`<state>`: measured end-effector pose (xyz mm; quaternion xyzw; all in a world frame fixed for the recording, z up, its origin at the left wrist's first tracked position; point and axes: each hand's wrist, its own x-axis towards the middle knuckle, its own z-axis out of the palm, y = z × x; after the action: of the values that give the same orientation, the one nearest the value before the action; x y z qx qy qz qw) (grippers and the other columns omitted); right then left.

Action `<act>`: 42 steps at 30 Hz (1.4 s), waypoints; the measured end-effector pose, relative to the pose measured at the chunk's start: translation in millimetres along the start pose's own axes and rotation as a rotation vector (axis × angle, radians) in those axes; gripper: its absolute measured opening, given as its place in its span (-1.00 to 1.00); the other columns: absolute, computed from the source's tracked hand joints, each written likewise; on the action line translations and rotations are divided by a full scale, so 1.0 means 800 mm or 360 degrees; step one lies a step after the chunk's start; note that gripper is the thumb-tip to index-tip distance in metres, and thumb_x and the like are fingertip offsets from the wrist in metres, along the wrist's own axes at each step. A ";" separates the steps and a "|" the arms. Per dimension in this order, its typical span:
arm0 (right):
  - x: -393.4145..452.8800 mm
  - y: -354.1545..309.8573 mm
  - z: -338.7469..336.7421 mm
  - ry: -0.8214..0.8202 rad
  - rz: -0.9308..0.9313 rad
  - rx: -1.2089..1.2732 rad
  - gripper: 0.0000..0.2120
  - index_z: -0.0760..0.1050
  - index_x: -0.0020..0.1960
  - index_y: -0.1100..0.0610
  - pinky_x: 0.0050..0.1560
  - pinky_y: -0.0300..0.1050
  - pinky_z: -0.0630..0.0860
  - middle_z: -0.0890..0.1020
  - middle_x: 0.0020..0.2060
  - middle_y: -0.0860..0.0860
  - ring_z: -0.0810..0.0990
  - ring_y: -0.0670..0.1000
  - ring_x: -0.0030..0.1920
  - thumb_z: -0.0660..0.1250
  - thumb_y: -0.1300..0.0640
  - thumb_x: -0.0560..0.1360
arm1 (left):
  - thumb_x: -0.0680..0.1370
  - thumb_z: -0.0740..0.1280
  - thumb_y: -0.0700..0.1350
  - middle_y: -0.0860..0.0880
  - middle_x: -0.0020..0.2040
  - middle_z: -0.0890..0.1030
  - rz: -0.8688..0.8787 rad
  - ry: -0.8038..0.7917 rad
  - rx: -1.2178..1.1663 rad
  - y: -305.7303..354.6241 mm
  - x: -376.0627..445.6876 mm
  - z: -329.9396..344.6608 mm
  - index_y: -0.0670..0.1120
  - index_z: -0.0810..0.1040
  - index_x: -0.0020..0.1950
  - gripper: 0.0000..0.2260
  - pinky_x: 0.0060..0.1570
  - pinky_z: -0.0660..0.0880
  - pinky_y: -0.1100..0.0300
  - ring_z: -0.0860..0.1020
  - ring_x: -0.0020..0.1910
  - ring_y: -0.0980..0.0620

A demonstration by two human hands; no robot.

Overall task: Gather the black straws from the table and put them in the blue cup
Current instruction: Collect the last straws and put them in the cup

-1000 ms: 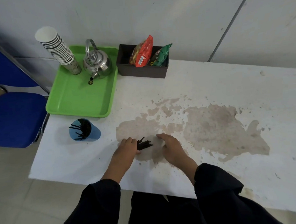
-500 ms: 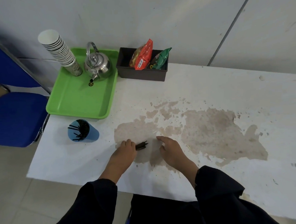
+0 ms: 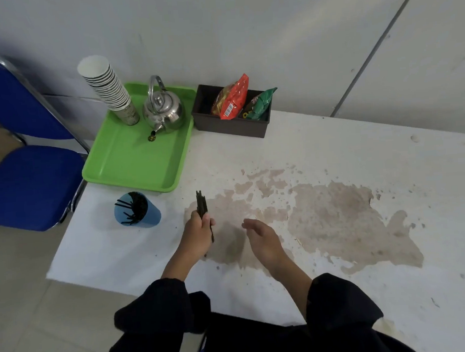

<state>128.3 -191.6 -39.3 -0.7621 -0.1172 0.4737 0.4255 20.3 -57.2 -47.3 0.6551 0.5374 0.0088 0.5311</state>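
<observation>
A bundle of black straws stands nearly upright in my left hand, which is shut around its middle, lifted just off the white table. The straw tops poke out above my fingers and a bit shows below my palm. The blue cup sits to the left of that hand near the table's left edge, with several black straws inside it. My right hand hovers to the right, fingers apart and holding nothing.
A green tray at the back left carries a steel kettle and a stack of paper cups. A dark box with snack packets stands by the wall. A blue chair is left of the table.
My left hand closed on the straws that lay on the table and raised them upright. My right hand let go and drew back to the right, fingers apart.
</observation>
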 end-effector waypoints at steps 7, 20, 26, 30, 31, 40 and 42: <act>-0.021 -0.077 0.044 -0.0313 0.0525 0.1588 -0.64 0.42 0.30 0.25 0.39 -0.02 0.34 0.56 0.24 0.13 0.51 0.05 0.26 0.04 0.13 0.61 | 0.71 0.06 -0.08 0.13 -0.34 0.51 0.0221 0.0048 -0.1124 0.064 -0.012 -0.018 -0.05 0.39 -0.09 -0.78 -0.15 0.46 0.18 0.51 -0.35 0.15; -0.026 -0.174 0.060 -0.0458 0.0417 0.1930 -0.57 0.43 0.29 0.32 0.40 0.02 0.35 0.55 0.25 0.23 0.50 0.15 0.29 -0.03 0.09 0.64 | 0.69 0.09 0.00 0.16 -0.22 0.56 0.0593 0.0068 -0.0935 0.116 -0.033 -0.086 0.03 0.45 -0.04 -0.80 -0.01 0.48 0.35 0.57 -0.11 0.16; -0.023 -0.194 0.075 -0.0419 0.0373 0.1902 -0.58 0.42 0.28 0.35 0.40 0.05 0.35 0.52 0.27 0.26 0.49 0.19 0.30 -0.01 0.10 0.64 | 0.68 0.11 0.04 0.00 -0.04 0.53 0.0804 0.0155 -0.0281 0.113 -0.033 -0.118 0.05 0.48 0.03 -0.82 0.00 0.43 0.30 0.52 0.03 0.12; -0.025 -0.207 0.093 -0.0483 0.0334 0.1861 -0.55 0.46 0.28 0.34 0.22 -0.02 0.49 0.56 0.24 0.25 0.53 0.16 0.26 -0.05 0.10 0.64 | 0.65 0.10 0.09 0.18 -0.04 0.37 0.0854 0.0190 -0.0056 0.106 -0.030 -0.127 0.27 0.39 0.01 -0.89 0.13 0.38 0.10 0.35 0.15 0.00; -0.025 -0.210 0.097 -0.0493 0.0329 0.1849 -0.55 0.48 0.26 0.33 0.15 -0.05 0.51 0.57 0.23 0.24 0.54 0.14 0.23 -0.06 0.10 0.64 | 0.63 0.09 0.11 0.21 -0.03 0.36 0.0862 0.0210 -0.0042 0.104 -0.030 -0.128 0.28 0.38 0.01 -0.89 0.13 0.37 0.10 0.34 0.15 0.02; -0.022 -0.219 0.122 -0.0459 0.0302 0.1747 -0.56 0.53 0.21 0.32 0.11 -0.06 0.53 0.59 0.19 0.23 0.56 0.13 0.22 -0.03 0.11 0.63 | 0.64 0.09 0.09 -0.04 0.01 0.54 0.0890 0.0217 -0.0152 0.084 -0.012 -0.149 0.03 0.47 0.11 -0.77 0.04 0.47 0.17 0.54 0.08 0.10; -0.022 -0.218 0.127 -0.0467 0.0304 0.1689 -0.58 0.57 0.15 0.27 0.05 -0.09 0.54 0.64 0.13 0.19 0.59 0.09 0.15 -0.01 0.11 0.62 | 0.65 0.10 0.09 -0.06 0.01 0.54 0.0833 0.0204 -0.0136 0.077 -0.008 -0.150 0.02 0.48 0.12 -0.77 0.10 0.51 -0.02 0.53 0.12 -0.07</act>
<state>74.3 -41.0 85.0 -0.3766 0.1489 0.6054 0.6852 -9.3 29.3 51.6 0.7467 0.3815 0.2100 0.5028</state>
